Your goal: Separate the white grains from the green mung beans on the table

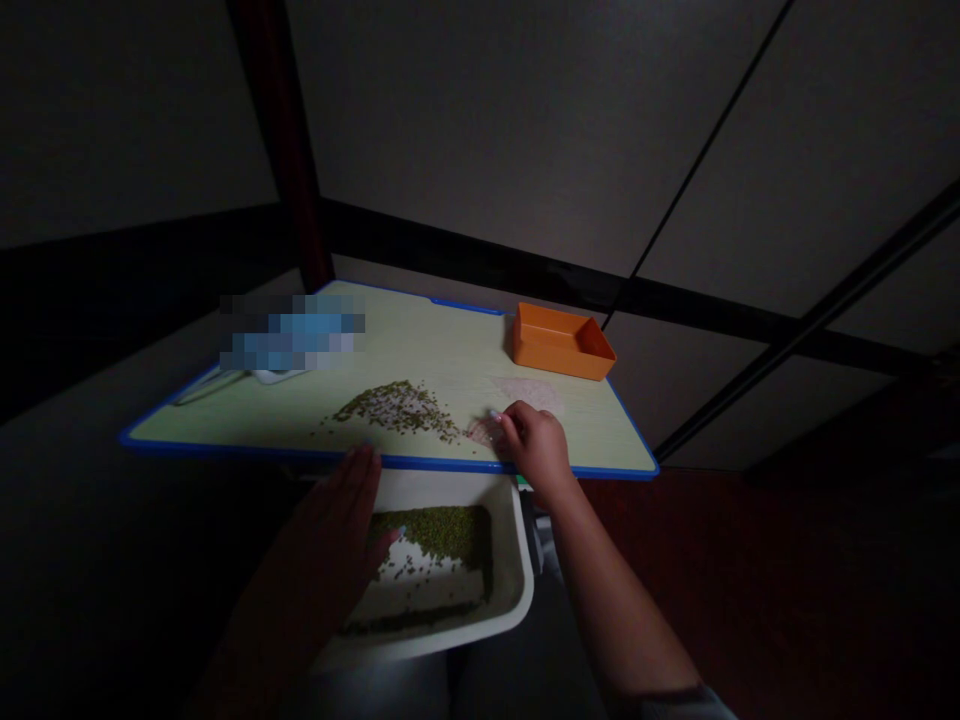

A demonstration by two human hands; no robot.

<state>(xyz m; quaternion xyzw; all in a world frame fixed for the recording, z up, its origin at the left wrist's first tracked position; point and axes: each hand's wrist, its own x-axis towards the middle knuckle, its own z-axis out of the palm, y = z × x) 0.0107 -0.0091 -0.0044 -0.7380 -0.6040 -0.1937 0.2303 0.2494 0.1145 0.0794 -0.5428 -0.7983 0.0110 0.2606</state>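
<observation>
A loose pile of small green and brown seed-like bits [397, 405] lies spread on the pale tabletop [442, 340], thinning out toward the right. My right hand [541, 445] rests at the table's near edge, just right of the pile, thumb and forefinger pinched together; whatever is between them is too small to make out. My left hand [341, 530] reaches over a white tub [525, 590], its fingers stretched out at the blue edge and its thumb apart. Inside the tub are many more green bits [450, 530], heaped mostly at the far side.
An orange open box [559, 345] stands at the table's back right. Pale pinkish patches [532, 392] show on the tabletop in front of it. A pixelated bluish object [300, 335] sits at the left, with a cord-like strip nearby. Dark panelled walls surround the table.
</observation>
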